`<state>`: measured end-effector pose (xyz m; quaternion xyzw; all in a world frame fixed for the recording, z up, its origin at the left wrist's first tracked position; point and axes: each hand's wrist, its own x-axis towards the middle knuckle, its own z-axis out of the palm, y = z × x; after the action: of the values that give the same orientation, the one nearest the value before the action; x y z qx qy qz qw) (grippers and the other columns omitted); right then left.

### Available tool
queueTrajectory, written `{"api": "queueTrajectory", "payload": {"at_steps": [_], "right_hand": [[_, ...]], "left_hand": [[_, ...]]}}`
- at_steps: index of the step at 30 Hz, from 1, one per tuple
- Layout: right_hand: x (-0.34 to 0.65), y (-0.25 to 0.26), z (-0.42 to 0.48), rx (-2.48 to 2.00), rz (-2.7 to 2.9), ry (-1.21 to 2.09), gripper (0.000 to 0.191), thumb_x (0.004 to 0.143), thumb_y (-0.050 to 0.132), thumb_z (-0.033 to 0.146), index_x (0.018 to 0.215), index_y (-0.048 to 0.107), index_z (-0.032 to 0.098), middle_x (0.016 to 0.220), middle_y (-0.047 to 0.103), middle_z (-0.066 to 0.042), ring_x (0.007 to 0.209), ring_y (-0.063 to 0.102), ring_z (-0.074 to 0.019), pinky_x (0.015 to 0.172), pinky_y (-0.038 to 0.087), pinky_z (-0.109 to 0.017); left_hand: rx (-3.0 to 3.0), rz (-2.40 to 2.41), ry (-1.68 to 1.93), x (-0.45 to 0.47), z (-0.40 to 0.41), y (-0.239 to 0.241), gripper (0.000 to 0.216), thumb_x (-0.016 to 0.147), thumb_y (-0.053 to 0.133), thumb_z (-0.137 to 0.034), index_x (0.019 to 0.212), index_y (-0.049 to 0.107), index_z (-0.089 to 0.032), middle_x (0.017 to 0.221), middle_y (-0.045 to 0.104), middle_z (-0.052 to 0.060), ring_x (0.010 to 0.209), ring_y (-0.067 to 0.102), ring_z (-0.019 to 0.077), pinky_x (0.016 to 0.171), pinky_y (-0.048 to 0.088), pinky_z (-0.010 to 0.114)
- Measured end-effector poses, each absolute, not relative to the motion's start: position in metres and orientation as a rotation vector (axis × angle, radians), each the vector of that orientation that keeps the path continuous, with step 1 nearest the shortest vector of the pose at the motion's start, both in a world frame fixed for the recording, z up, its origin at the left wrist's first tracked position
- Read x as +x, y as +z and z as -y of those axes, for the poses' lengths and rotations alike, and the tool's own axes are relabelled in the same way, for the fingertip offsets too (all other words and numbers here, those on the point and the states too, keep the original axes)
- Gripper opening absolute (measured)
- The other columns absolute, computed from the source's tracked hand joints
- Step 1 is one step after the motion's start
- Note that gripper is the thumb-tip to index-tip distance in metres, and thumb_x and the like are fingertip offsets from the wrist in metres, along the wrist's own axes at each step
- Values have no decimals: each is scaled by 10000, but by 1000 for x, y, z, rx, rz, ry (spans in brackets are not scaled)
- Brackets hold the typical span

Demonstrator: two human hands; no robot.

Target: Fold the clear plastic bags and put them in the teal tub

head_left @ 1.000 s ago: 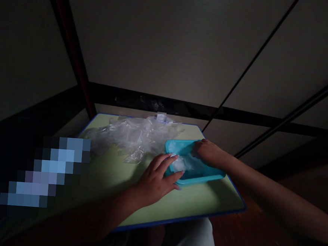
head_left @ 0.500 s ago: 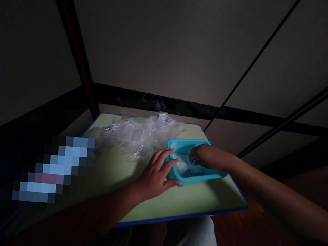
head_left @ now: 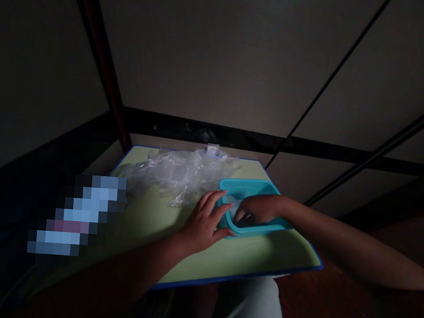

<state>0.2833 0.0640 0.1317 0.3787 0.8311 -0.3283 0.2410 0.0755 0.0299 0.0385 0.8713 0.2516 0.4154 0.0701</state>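
Observation:
A turquoise plastic container [head_left: 265, 227] sits on the right half of a small pale yellow-green table [head_left: 197, 269]. My left hand [head_left: 207, 224] grips its left end, with fingers over the rim and the thumb at the near corner. Inside the container is my right hand [head_left: 261, 211], its fingers bent downward near the left part of the floor. Whatever those fingertips pinch is hidden. Beside them, within the container, shows some clear or whitish plastic [head_left: 232, 205].
Crumpled clear plastic film [head_left: 182, 174] lies along the back left of the table. A cabinet front [head_left: 212, 57] rises directly behind. A pixelated patch covers something at the left. My knee in grey trousers [head_left: 256, 307] is below the blue table edge.
My right hand has moved left and toward the container's near side, fingers lower. My left hand keeps its hold on the rim. The view has shifted slightly.

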Motion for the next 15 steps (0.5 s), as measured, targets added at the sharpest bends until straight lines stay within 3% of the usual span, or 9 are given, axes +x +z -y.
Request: {"api": "queueTrajectory", "payload": {"at_steps": [8, 15], "right_hand": [[279, 133, -70, 960, -2365, -1047, 358, 769, 546, 109, 1102, 654, 183, 985, 697, -25, 839, 631, -134, 755, 459, -225], [292, 137, -73, 949, -2339, -1281, 327, 830, 551, 187, 1145, 632, 154, 1135, 659, -63, 1010, 604, -156, 886, 436, -261]], "left_hand": [[2632, -757, 1235, 76, -29, 40, 555, 820, 540, -538, 1224, 507, -158, 1367, 368, 179, 1271, 316, 323, 1044, 312, 495], [2612, -750, 1251, 76, -29, 38, 556, 813, 551, -538, 1224, 520, -164, 1365, 386, 169, 1275, 316, 321, 1047, 310, 495]]}}
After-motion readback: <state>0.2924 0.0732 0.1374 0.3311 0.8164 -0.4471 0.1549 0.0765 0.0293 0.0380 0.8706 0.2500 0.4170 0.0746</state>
